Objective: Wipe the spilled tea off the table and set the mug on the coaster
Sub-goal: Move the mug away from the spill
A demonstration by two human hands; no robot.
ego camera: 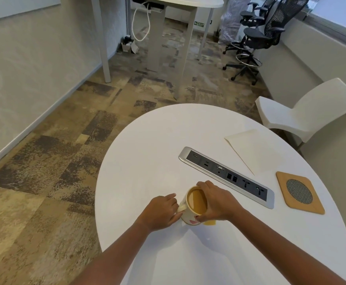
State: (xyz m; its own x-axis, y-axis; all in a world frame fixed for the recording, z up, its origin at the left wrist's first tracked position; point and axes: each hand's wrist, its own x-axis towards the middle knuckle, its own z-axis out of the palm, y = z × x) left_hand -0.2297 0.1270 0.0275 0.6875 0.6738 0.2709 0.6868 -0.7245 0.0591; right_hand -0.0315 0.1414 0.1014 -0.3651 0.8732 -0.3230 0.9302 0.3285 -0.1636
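Note:
A white mug (195, 204) full of milky tea stands near the front left of the round white table (159, 145). My left hand (161, 210) is closed around its handle. My right hand (215, 202) wraps the mug's right side, fingers over the rim. A small yellowish patch of spilled tea (210, 222) shows on the table just under my right hand. The square cork coaster (299, 192) with a grey mesh disc lies at the right. A cream cloth (254, 150) lies flat behind it, far right.
A silver power-socket strip (226, 176) is set into the table between the mug and the coaster. A white chair (307, 112) stands beyond the table's right edge. Carpet floor, another desk and black office chairs (258, 36) are farther back.

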